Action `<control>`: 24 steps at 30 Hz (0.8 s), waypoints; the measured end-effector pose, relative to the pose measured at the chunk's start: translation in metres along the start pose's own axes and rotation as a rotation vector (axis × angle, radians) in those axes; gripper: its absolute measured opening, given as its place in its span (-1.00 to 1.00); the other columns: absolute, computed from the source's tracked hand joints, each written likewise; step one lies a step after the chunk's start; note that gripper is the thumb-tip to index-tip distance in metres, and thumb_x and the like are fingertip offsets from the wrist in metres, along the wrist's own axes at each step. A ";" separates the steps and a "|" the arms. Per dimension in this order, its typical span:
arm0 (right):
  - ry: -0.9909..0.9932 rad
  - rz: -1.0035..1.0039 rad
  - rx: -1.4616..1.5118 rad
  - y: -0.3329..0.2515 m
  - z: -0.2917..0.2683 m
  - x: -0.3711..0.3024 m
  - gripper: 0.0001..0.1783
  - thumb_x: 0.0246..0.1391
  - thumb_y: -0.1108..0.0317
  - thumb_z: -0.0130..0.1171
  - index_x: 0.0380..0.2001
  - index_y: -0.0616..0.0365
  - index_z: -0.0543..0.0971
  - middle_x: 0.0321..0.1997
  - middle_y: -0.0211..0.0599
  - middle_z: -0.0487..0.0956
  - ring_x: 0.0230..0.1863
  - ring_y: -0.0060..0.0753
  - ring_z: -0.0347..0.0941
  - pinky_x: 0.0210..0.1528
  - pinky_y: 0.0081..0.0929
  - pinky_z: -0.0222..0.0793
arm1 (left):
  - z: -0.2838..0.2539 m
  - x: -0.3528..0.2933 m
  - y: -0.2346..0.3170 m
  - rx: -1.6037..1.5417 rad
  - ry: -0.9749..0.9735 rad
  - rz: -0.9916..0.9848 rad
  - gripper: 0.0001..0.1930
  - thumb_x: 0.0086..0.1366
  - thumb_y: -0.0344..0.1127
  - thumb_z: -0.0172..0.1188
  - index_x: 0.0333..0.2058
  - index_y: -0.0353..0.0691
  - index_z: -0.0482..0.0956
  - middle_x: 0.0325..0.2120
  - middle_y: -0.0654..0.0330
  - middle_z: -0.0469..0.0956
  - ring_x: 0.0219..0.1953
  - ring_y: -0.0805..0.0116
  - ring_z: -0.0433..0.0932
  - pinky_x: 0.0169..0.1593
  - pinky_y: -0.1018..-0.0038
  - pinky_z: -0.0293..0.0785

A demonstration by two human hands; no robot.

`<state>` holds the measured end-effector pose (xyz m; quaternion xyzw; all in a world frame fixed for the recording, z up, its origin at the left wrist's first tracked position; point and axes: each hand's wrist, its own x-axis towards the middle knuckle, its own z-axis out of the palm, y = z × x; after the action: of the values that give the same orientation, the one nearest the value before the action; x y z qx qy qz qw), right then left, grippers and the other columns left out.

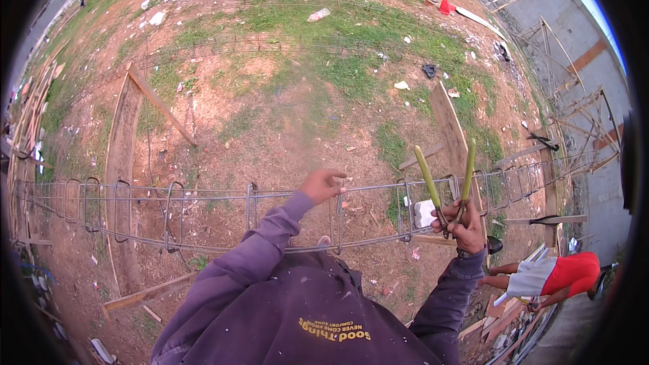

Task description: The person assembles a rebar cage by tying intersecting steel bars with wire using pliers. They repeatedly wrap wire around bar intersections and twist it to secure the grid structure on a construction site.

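A long rebar cage (297,194) of thin steel bars runs left to right in front of me, with rectangular stirrups around it. My left hand (322,186) reaches over its upper bars, near the top of a stirrup (339,226). The thumb and forefinger there point right, a little apart, and nothing shows between them. At the right, my right hand (468,231) grips steel-fixing pincers (428,179) near their jaws. Their two yellow-green handles point up and spread apart; the fingers partly hide the jaws.
Upright boards (122,162) with slanting braces stand at left; another board (451,125) rises at right. A person in a red shirt (572,277) bends over lumber at lower right. Beyond lie more rebar, grass and litter; a grey wall (541,20) borders the right.
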<state>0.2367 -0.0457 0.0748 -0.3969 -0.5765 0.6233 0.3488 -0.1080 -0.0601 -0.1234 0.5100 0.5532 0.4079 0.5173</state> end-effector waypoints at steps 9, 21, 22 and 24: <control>0.350 -0.116 0.775 0.138 0.091 0.086 -0.29 0.26 0.43 0.00 0.40 -0.08 -0.01 0.12 0.00 0.46 0.03 -0.19 0.48 0.00 -0.18 0.49 | -0.005 -0.004 0.004 0.025 -0.067 -0.061 -0.35 -0.02 -0.44 0.46 0.11 -0.23 0.48 -0.43 0.26 0.57 -0.38 0.56 0.51 -0.26 0.58 0.48; 0.365 -0.047 0.948 0.181 0.141 0.134 -0.36 0.27 0.46 -0.09 0.37 -0.08 0.04 0.12 -0.08 0.45 0.11 -0.17 0.43 0.05 -0.03 0.47 | -0.003 -0.002 0.004 -0.093 -0.076 -0.096 -0.28 -0.02 -0.51 0.44 0.17 -0.24 0.40 -0.46 0.27 0.59 -0.39 0.60 0.50 -0.28 0.60 0.46; 0.353 -0.074 0.944 0.180 0.143 0.136 -0.47 0.27 0.43 -0.06 0.28 -0.04 0.15 -0.01 -0.17 0.46 -0.02 -0.26 0.44 -0.04 -0.12 0.48 | -0.003 -0.002 0.005 -0.094 -0.078 -0.104 -0.28 -0.02 -0.52 0.44 0.18 -0.25 0.39 -0.47 0.27 0.60 -0.39 0.61 0.51 -0.28 0.60 0.46; 0.401 -0.070 0.919 0.176 0.148 0.142 -0.68 0.28 0.36 0.01 0.09 0.05 0.36 -0.27 -0.34 0.50 -0.26 -0.45 0.46 -0.22 -0.29 0.49 | -0.004 -0.003 0.009 -0.061 -0.094 -0.123 -0.27 -0.01 -0.45 0.44 0.19 -0.24 0.37 -0.43 0.20 0.62 -0.34 0.49 0.56 -0.21 0.51 0.50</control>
<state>0.0454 -0.0006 -0.1108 -0.2946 -0.1769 0.7122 0.6122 -0.1110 -0.0612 -0.1136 0.4776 0.5459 0.3675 0.5821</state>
